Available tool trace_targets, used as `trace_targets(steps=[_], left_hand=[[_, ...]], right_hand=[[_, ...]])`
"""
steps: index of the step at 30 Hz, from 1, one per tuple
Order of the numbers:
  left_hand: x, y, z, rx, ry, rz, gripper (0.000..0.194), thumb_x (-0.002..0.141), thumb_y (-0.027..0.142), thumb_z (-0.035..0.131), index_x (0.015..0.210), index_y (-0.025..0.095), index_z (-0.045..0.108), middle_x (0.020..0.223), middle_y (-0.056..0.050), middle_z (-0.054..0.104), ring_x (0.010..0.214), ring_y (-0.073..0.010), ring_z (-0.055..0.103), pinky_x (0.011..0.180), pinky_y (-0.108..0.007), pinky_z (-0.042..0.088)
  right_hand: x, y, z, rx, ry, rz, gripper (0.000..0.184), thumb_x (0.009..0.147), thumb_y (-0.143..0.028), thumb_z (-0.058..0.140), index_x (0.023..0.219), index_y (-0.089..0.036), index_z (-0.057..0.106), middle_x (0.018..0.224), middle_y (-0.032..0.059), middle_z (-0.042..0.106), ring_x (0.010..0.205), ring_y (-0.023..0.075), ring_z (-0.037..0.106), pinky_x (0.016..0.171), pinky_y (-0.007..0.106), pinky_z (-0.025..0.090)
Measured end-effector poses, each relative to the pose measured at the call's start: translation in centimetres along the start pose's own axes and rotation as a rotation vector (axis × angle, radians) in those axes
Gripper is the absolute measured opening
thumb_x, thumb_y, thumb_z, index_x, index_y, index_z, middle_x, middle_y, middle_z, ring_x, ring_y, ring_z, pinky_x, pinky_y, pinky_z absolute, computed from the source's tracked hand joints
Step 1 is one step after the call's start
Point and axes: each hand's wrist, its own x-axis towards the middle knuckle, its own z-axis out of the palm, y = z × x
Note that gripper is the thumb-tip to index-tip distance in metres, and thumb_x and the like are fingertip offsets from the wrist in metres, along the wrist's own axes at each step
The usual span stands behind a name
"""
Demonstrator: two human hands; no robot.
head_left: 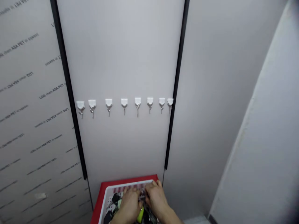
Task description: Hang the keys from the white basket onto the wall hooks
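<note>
Both of my hands reach into a white slatted basket at the bottom of the view. My left hand has its fingers curled down among the basket's contents. Close beside it, my right hand is also curled, with the fingertips pointing inward. Between the two hands shows a small greyish object, too blurred to name, which the fingers of both seem to touch. A yellow-green item lies just below the hands. Small black items, possibly keys or fobs, lie to the left.
The basket stands on a red surface against a pale panel. A row of several white-backed metal hooks is fixed across the panel. Long black strips edge it. Printed film covers the left panel; a white wall edge runs down the right.
</note>
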Motion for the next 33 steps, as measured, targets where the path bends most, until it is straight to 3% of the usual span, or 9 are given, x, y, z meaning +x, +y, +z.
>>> trace_targets(steps=[4, 9, 12, 16, 19, 24, 29, 33], left_hand=[[0.0, 0.2, -0.5, -0.057, 0.013, -0.009, 0.032, 0.064, 0.016, 0.035, 0.089, 0.022, 0.054, 0.096, -0.004, 0.055, 0.094, -0.0168, 0.044, 0.088, -0.034, 0.02], [0.4, 0.9, -1.1, -0.168, 0.145, 0.012, 0.036, 0.063, 0.015, 0.036, 0.097, 0.018, 0.049, 0.103, -0.005, 0.051, 0.098, -0.0158, 0.041, 0.091, -0.032, 0.019], [1.1, 1.7, -1.1, -0.393, 0.155, 0.017, 0.042, 0.062, 0.017, 0.041, 0.104, 0.014, 0.043, 0.108, -0.007, 0.047, 0.099, -0.0156, 0.04, 0.088, -0.028, 0.027], [2.6, 3.6, -1.9, -0.762, 0.166, 0.176, 0.035, 0.068, 0.023, 0.038, 0.101, 0.013, 0.045, 0.102, -0.006, 0.052, 0.091, -0.0132, 0.047, 0.082, -0.024, 0.034], [3.9, 5.7, -3.8, -0.858, 0.184, 0.248, 0.03, 0.071, 0.025, 0.034, 0.093, 0.012, 0.05, 0.093, -0.005, 0.057, 0.082, -0.0121, 0.051, 0.077, -0.024, 0.038], [6.4, 10.4, -8.5, -0.793, 0.298, 0.308, 0.026, 0.071, 0.023, 0.035, 0.09, 0.013, 0.05, 0.09, -0.005, 0.057, 0.081, -0.011, 0.051, 0.075, -0.022, 0.038], [8.7, 14.6, -13.0, -0.578, 0.402, 0.321, 0.026, 0.069, 0.02, 0.036, 0.092, 0.016, 0.048, 0.089, -0.004, 0.057, 0.08, -0.0126, 0.051, 0.072, -0.024, 0.038], [9.6, 16.3, -15.4, -0.43, 0.457, 0.308, 0.025, 0.07, 0.024, 0.035, 0.09, 0.018, 0.048, 0.087, -0.004, 0.058, 0.077, -0.014, 0.052, 0.069, -0.025, 0.039]], right_hand=[[0.0, 0.3, -0.1, 0.137, 0.053, 0.054, 0.033, 0.055, -0.009, 0.041, 0.082, -0.02, 0.055, 0.084, 0.0028, 0.058, 0.084, 0.0178, 0.046, 0.078, 0.03, 0.026], [0.2, 0.4, -1.5, 0.458, 0.189, 0.134, 0.036, 0.057, -0.01, 0.037, 0.088, -0.016, 0.056, 0.087, 0.0063, 0.058, 0.082, 0.0172, 0.049, 0.074, 0.028, 0.034], [0.6, 0.1, -2.6, 0.751, 0.266, 0.15, 0.033, 0.062, -0.015, 0.037, 0.091, -0.013, 0.054, 0.087, 0.0079, 0.058, 0.08, 0.0175, 0.051, 0.073, 0.029, 0.037], [1.2, -0.1, -4.5, 0.993, 0.391, 0.11, 0.027, 0.064, -0.024, 0.042, 0.085, -0.011, 0.055, 0.083, 0.0086, 0.058, 0.078, 0.0171, 0.052, 0.073, 0.029, 0.038], [1.9, -0.1, -7.0, 1.074, 0.524, 0.106, 0.021, 0.062, -0.027, 0.046, 0.075, -0.013, 0.054, 0.074, 0.0061, 0.058, 0.07, 0.0156, 0.052, 0.068, 0.028, 0.04], [4.4, 0.3, -13.2, 1.164, 0.777, 0.146, 0.022, 0.056, -0.03, 0.05, 0.071, -0.014, 0.051, 0.065, 0.0014, 0.054, 0.059, 0.0117, 0.049, 0.059, 0.025, 0.04], [7.2, 0.8, -18.7, 1.308, 0.954, 0.115, 0.023, 0.055, -0.032, 0.051, 0.069, -0.015, 0.049, 0.054, -0.004, 0.049, 0.047, 0.0073, 0.044, 0.048, 0.021, 0.038], [8.4, 0.7, -21.1, 1.466, 1.017, 0.069, 0.019, 0.054, -0.029, 0.052, 0.066, -0.015, 0.047, 0.045, -0.0074, 0.045, 0.04, 0.0053, 0.041, 0.044, 0.019, 0.037]])
